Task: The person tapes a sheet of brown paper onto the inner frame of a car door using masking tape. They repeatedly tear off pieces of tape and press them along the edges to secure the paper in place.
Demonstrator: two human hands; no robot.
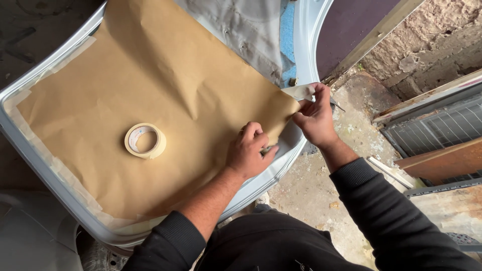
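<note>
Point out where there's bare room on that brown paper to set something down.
The brown paper is bare above the tape roll and between the roll and the left hand. It is crowded at the paper's right edge, where the left hand presses down and the right hand holds a tape strip.

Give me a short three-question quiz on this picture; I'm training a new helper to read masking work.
1. True or false: the tape roll lies flat on the brown paper.
2. What does the right hand pinch? A) a tape strip at the paper's corner B) the tape roll C) a knife
3. Where does the left hand rest?

Key
1. True.
2. A.
3. On the paper's edge near the panel rim, pressing it down, just below the right hand.
</note>
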